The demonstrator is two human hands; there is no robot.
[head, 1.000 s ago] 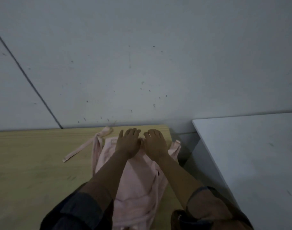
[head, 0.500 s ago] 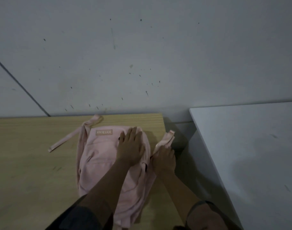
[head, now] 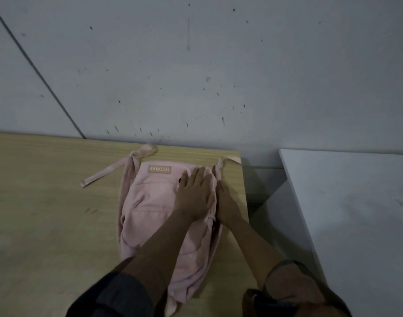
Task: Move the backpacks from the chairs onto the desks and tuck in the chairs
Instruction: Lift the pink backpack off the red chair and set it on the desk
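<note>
head view: pink backpack (head: 154, 209) flat on the wooden desk (head: 47, 213), label end away from the body, lower end reaching the near desk edge under the left forearm. left hand (head: 196, 193) spread flat with straight fingers on the bag's upper right corner, pressing, not gripping. right hand (head: 226, 204) just beside it at the bag's right edge, nearer that edge than half a second ago, fingers partly hidden by the left hand, so cannot tell whether pinching fabric or only touching. right strap (head: 228, 160), lifted by that hand half a second ago, now lying beyond both hands at the desk's far right corner; left strap (head: 104, 177) trailing off to the left hand's left. probably the smoothing end of placement, chair tucking next; no chair visible. white desk (head: 356, 213) well to the right hand's right, across a gap.
</note>
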